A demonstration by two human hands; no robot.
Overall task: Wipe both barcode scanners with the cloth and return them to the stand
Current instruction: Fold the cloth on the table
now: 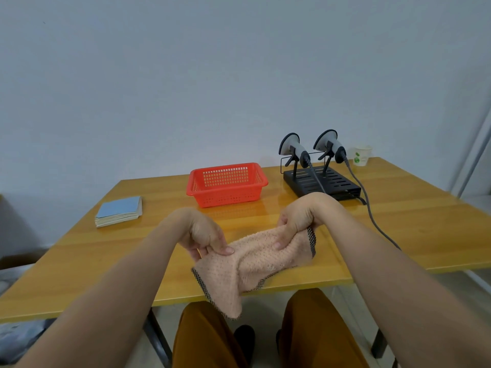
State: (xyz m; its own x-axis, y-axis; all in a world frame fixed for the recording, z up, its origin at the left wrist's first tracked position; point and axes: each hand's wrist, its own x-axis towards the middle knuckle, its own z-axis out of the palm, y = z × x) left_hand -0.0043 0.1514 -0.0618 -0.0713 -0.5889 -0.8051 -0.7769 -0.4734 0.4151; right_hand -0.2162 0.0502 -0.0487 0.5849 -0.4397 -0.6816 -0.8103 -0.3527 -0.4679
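Two scanners [292, 150] [329, 144] are kept on the stand [322, 183], far right. The cloth [255, 258] is pinched near the table edge by the left hand [204, 235] and right hand [297, 221]. A cable [372, 213] could be snagged, and the stand tipped.

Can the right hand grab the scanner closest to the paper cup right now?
Probably not yet: the right hand grips the cloth. The path to that scanner on the stand looks free once it lets go.
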